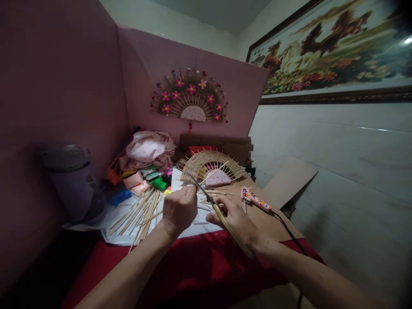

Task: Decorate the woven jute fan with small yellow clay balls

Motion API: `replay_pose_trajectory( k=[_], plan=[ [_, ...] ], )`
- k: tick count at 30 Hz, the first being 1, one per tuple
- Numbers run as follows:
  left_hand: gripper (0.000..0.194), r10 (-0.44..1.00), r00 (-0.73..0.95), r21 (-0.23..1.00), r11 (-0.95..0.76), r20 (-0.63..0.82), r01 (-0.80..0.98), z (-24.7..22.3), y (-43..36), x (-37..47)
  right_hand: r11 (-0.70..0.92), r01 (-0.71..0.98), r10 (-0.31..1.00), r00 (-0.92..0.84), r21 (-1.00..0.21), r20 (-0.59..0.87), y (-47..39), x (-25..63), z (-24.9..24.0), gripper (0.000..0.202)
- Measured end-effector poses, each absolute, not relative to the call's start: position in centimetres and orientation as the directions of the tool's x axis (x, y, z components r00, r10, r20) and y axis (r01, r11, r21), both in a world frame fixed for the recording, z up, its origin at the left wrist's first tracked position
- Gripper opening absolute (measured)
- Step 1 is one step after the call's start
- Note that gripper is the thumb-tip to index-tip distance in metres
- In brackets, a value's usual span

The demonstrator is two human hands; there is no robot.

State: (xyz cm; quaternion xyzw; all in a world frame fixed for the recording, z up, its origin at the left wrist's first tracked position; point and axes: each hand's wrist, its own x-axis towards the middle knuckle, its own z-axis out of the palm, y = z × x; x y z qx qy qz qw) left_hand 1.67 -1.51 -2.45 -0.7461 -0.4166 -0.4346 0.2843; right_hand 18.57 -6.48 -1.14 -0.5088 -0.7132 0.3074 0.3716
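Note:
My left hand is closed in a fist over the white sheet, with a thin wooden stick poking out on its left side. In my right hand is a tool with a long tan handle and a narrow dark blade. Its blade reaches up and left, close to my left fist; whether it touches the stick is hidden. Just beyond both hands stands a half-round woven fan with thin sticks radiating from a pale pink half-disc. Loose sticks lie to the left.
A glue gun with a floral pattern and black cord rests on brown board at right. Pink cloth and coloured packets are piled at left, beside a lilac flask. A flower-decorated fan hangs on the pink panel behind.

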Motion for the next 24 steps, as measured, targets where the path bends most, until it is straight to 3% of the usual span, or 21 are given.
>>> replay_pose_trajectory(
  k=[3,5,7,9,11,13,15,18,24],
  plan=[
    [0.019,0.401,0.267,-0.033,-0.504,0.876,0.863,-2.5,-1.5,1.7,0.301,0.5,0.952,-0.203,-0.812,0.228,-6.3,18.6,-1.3,0.037],
    [0.021,0.46,0.231,0.065,-0.542,0.857,0.838,-2.4,-1.5,1.7,0.29,0.491,0.955,-0.203,-0.822,0.216,-6.1,18.7,-1.5,0.038],
    [0.025,0.573,0.168,0.275,-0.604,0.802,0.748,-2.1,-1.4,1.7,0.281,0.467,0.955,-0.22,-0.838,0.198,-5.9,18.8,-1.6,0.039],
    [0.029,0.725,0.117,0.568,-0.62,0.679,0.541,-1.6,-1.2,1.6,0.277,0.447,0.953,-0.244,-0.851,0.182,-5.8,19.0,-1.7,0.04],
    [0.028,0.871,0.15,0.833,-0.49,0.467,0.258,-1.1,-0.9,1.5,0.278,0.452,0.95,-0.259,-0.847,0.174,-5.7,19.2,-1.7,0.04],
    [0.023,0.939,0.26,0.971,-0.239,0.225,0.023,-0.7,-0.5,1.1,0.288,0.482,0.949,-0.257,-0.827,0.181,-5.7,19.4,-1.7,0.039],
    [0.019,0.92,0.39,0.995,0.005,0.037,-0.105,-0.4,0.0,0.6,0.304,0.504,0.946,-0.257,-0.808,0.196,-5.8,19.5,-1.6,0.038],
    [0.017,0.837,0.535,0.956,0.237,-0.111,-0.172,-0.4,0.6,-0.2,0.305,0.507,0.948,-0.245,-0.806,0.205,-6.1,19.3,-1.4,0.035],
    [0.017,0.809,0.567,0.921,0.326,-0.155,-0.213,-0.4,0.7,-0.1,0.259,0.504,0.964,-0.187,-0.824,0.189,-6.0,18.7,-1.2,0.033]
  ],
)
